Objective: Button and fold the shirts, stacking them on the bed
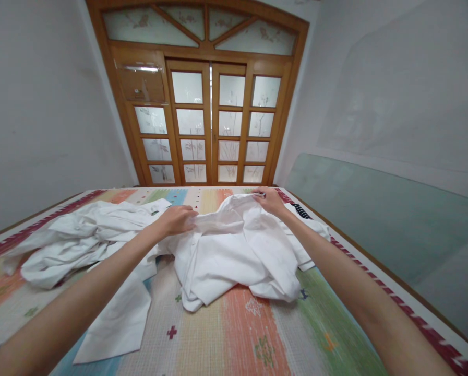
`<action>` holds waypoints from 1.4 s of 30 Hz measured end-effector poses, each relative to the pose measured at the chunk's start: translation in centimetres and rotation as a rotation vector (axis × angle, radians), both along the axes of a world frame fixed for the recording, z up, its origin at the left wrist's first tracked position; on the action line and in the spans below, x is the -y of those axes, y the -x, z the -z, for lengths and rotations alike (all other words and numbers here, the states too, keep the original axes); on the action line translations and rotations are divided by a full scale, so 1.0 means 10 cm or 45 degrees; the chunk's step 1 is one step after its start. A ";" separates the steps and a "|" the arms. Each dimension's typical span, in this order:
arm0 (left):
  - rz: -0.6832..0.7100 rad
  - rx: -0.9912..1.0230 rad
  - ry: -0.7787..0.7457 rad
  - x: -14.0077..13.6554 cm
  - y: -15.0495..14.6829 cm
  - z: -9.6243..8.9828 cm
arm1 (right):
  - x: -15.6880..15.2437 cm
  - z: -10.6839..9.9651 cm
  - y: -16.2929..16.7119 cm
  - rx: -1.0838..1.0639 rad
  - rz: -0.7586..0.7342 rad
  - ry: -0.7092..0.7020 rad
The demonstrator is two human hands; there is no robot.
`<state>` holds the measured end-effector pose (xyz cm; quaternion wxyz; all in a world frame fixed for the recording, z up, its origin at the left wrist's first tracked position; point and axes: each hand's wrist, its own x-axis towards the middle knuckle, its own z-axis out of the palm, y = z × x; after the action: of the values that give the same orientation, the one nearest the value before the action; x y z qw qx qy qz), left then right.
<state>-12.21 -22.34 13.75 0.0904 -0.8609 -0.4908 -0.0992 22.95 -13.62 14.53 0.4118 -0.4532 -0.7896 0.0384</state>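
Observation:
A white shirt [237, 261] lies bunched on the striped bedspread in front of me, its upper edge lifted between my two hands. My left hand [179, 219] pinches that edge at its left end, fingers closed. Farther back on the right, my right hand [272, 201] grips the same edge between thumb and fingers. The cloth sags between the two grips, and its lower part rests in loose folds. Whether the held edge is a collar or a hem, I cannot tell.
Crumpled white clothing [93, 235] is heaped at the left, with a flat white piece [118, 318] nearer me. More white cloth [315, 228] and a dark striped item [302, 211] lie at the right. A pale green panel [374, 209] lines the right wall; wooden doors [210, 120] stand beyond.

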 end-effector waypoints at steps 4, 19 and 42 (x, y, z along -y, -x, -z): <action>-0.111 -0.165 -0.059 0.06 -0.04 0.16 | -0.06 0.05 -0.05 -0.031 0.060 0.020; 0.015 -0.160 -0.420 0.02 0.20 0.34 | -0.11 0.15 -0.16 0.196 0.211 0.152; -0.101 -0.322 -0.232 -0.02 -0.03 0.33 | 0.07 0.38 0.65 0.968 0.013 -0.041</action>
<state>-11.90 -22.16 10.42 0.2329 -0.8348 -0.4980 -0.0306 16.44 -14.36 10.77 0.0967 -0.4326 -0.8843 -0.1469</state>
